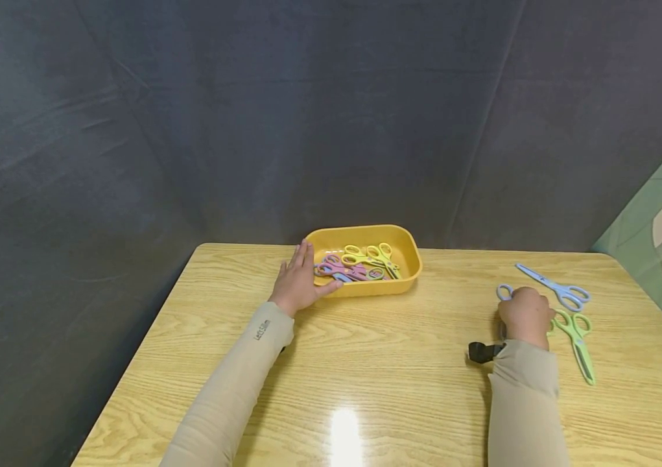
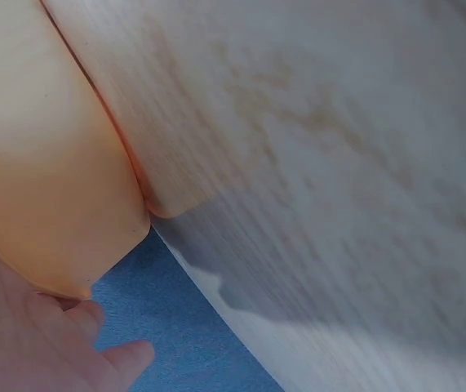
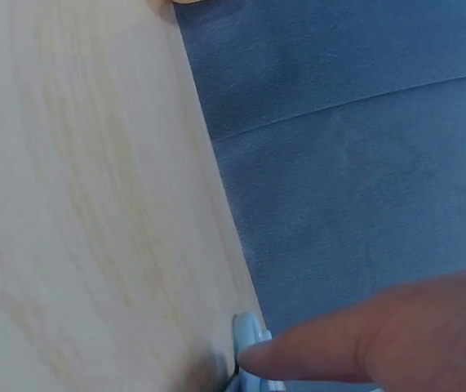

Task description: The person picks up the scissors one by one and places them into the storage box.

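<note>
My left hand (image 1: 297, 282) rests on the left end of a yellow plastic basket (image 1: 406, 287), fingers straight along its side and thumb over the front rim. In the left wrist view, its fingers (image 2: 86, 347) touch the basket's wall (image 2: 69, 188). Several yellow, purple and blue scissors (image 1: 360, 266) lie inside. At the right of the table, my right hand (image 1: 526, 316) is curled over blue scissors, one handle loop (image 1: 504, 292) showing beside it. A fingertip presses the light blue handle (image 3: 247, 343) in the right wrist view; the blades are hidden.
Another pair of blue scissors (image 1: 552, 285) lies behind my right hand. Green scissors (image 1: 580, 344) lie just to its right, with a further green bit partly covered by the hand. A dark cloth (image 1: 331, 130) hangs behind the wooden table (image 1: 401, 363).
</note>
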Available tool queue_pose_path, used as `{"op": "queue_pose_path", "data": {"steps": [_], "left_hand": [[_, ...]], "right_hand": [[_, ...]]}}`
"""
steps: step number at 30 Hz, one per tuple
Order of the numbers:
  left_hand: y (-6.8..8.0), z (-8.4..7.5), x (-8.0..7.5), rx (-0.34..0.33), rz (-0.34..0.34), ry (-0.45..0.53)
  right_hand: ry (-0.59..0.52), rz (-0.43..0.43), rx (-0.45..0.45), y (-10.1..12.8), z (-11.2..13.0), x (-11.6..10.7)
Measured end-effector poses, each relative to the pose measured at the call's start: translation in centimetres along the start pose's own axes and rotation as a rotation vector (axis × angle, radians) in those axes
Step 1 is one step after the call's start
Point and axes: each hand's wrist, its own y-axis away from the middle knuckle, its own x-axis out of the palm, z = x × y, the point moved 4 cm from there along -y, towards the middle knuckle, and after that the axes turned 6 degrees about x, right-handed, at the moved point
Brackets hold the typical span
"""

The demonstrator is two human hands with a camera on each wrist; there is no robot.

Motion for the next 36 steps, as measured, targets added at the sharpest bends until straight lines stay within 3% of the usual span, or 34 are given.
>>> {"op": "queue_pose_path", "data": {"steps": [6,16,21,32,36], "left_hand": [[0.1,-0.1,-0.1,-0.003,-0.005,0.000],[0.2,-0.2,-0.1,0.007,-0.026,0.004],[0.1,-0.1,0.0,0.001,-0.017,0.010],[0.1,-0.1,0.0,0.004,-0.020,0.021],[0.1,-0.1,0.0,-0.001,-0.013,0.021]], "right_hand": [[0.015,-0.036,-0.057,-0.2,-0.1,0.4],[-0.044,-0.074,-0.016,-0.4,-0.4,0.9],[-0.066,-0.113,-0.024,-0.4,-0.3,1.0],[-0.057,-0.113,-0.022,-0.6,-0.6,1.4],[-0.063,-0.132,-0.059,-0.5,-0.5,1.3]]}}
